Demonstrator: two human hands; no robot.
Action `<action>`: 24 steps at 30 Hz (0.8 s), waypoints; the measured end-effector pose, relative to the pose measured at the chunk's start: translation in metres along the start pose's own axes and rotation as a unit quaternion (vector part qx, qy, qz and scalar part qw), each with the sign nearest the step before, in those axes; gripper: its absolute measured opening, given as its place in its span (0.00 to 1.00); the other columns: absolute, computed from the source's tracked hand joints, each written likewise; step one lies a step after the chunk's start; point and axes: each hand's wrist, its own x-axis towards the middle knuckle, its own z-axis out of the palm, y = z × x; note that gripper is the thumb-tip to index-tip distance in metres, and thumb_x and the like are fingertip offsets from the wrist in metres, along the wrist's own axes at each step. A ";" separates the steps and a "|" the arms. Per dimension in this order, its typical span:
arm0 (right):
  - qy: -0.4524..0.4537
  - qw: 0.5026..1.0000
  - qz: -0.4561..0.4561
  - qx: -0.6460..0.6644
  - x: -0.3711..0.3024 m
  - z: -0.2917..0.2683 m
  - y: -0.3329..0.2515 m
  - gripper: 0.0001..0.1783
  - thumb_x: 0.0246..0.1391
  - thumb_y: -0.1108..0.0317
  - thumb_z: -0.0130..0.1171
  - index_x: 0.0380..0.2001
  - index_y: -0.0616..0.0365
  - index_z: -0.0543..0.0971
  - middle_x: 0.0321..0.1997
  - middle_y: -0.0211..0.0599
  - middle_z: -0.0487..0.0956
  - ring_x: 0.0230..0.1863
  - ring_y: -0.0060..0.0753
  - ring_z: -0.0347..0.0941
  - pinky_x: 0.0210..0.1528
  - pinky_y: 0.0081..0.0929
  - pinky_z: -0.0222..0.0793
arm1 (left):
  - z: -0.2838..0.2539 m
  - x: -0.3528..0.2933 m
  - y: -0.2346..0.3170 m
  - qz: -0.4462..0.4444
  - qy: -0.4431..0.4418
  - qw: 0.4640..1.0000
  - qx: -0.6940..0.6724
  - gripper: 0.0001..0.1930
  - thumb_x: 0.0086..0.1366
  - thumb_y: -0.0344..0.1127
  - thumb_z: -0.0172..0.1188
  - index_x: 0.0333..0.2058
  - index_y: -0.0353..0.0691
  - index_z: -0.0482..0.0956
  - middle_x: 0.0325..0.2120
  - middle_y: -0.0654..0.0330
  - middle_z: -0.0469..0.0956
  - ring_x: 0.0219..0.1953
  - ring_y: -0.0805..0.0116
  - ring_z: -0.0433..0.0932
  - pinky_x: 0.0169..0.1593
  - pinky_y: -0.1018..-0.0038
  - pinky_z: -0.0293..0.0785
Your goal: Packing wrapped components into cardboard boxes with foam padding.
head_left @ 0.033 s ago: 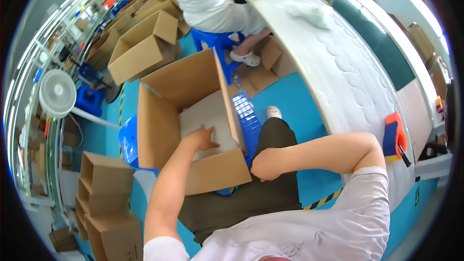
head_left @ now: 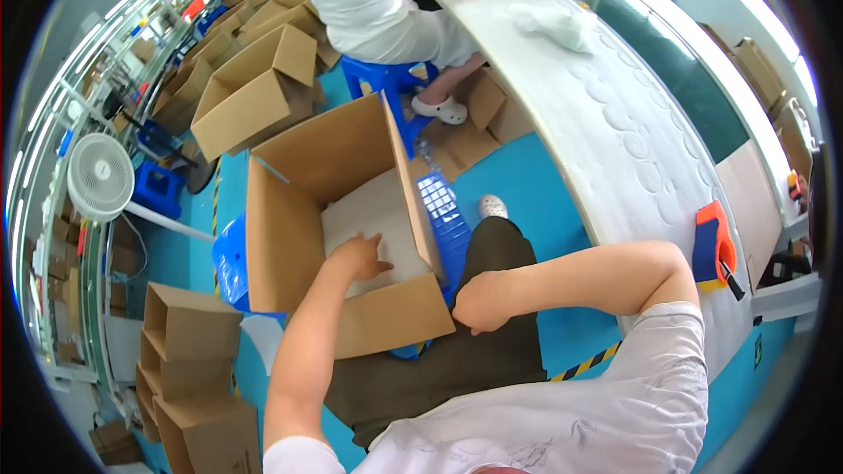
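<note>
An open cardboard box (head_left: 392, 323) stands in front of my legs, its top flaps raised or folded outward. A greyish flat sheet (head_left: 373, 197) lies inside at its bottom. My left hand (head_left: 357, 258) reaches over the near flap into the box. Its fingers are apart above the sheet, and nothing shows in them; whether they touch the sheet I cannot tell. My right hand (head_left: 483, 302) is closed beside the box's right near corner, over my thigh. What it holds, if anything, is hidden.
Blue plastic crates or stools (head_left: 446, 233) show around the box. A long table with a white padded cover (head_left: 580, 123) runs along the right, bearing an orange-and-blue tape dispenser (head_left: 709, 246). Stacked cartons (head_left: 198, 333) and a white fan (head_left: 100, 176) stand left. Ahead, a co-worker (head_left: 351, 0) sits on a blue stool.
The view has shifted very slightly. Both hands keep nearly the same place and pose at the box.
</note>
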 end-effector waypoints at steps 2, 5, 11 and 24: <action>0.018 0.999 0.012 0.042 -0.035 -0.014 -0.003 0.19 0.64 0.57 0.58 0.48 0.61 0.82 0.43 0.50 0.84 0.49 0.56 0.80 0.51 0.47 0.75 | -0.014 -0.038 0.028 0.001 0.126 0.990 -0.060 0.32 0.69 0.54 0.58 0.62 0.36 0.71 0.55 0.36 0.75 0.55 0.41 0.77 0.57 0.57 0.75; 0.097 0.989 0.003 0.108 -0.100 -0.067 -0.009 0.19 0.66 0.57 0.56 0.52 0.58 0.82 0.45 0.50 0.84 0.49 0.53 0.80 0.52 0.44 0.74 | -0.011 -0.095 0.048 -0.037 0.292 0.927 -0.232 0.21 0.70 0.49 0.57 0.41 0.33 0.84 0.32 0.43 0.84 0.38 0.43 0.82 0.43 0.54 0.78; 0.573 0.789 0.189 0.117 -0.149 -0.150 0.134 0.13 0.56 0.60 0.58 0.36 0.57 0.86 0.30 0.47 0.83 0.33 0.45 0.82 0.40 0.39 0.77 | 0.040 -0.096 0.042 -0.047 0.535 0.824 -0.182 0.21 0.65 0.39 0.61 0.14 0.38 0.72 0.15 0.49 0.72 0.19 0.46 0.73 0.24 0.56 0.67; 0.384 0.633 0.672 -0.022 -0.155 -0.173 0.408 0.30 0.56 0.72 0.58 0.62 0.68 0.69 0.64 0.54 0.73 0.66 0.53 0.70 0.67 0.61 0.63 | 0.044 -0.085 0.043 -0.048 0.508 0.851 -0.124 0.16 0.59 0.37 0.63 0.15 0.42 0.72 0.14 0.55 0.73 0.18 0.50 0.74 0.22 0.59 0.70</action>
